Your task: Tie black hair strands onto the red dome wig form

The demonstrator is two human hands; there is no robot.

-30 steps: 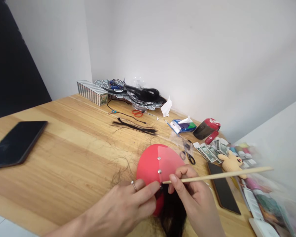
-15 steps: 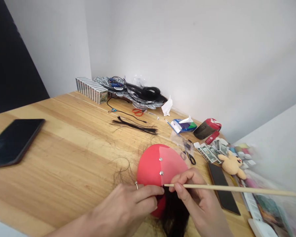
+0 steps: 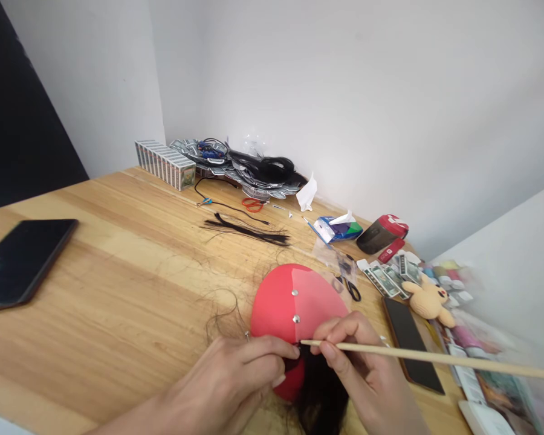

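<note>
- Long light-wood table (image 3: 118,272) fills the view; its far side meets a white wall (image 3: 344,90).
- Task piece: red dome-shaped form (image 3: 281,308), near the table's front edge, right of centre. Long dark hair (image 3: 321,399) hangs from its lower edge toward me.
- Thin pale wooden stick (image 3: 435,357) lies almost level across the view. Tip points left into the hair at the form's lower edge; the other end runs out of frame right.
- Stick passes over a black smartphone (image 3: 410,344). Can't tell if they touch.
- Beyond the stick: black-handled scissors (image 3: 351,290), yellow plush toy (image 3: 428,305).
- Left of the form: bare wood with stray hairs, out to a second black smartphone (image 3: 22,263).
- My hands are close together at the form's lower edge. Left hand (image 3: 222,377) presses fingers against form and hair. Right hand (image 3: 360,368) pinches the stick.
- Two metal studs (image 3: 295,305) sit on the form above my hands.
</note>
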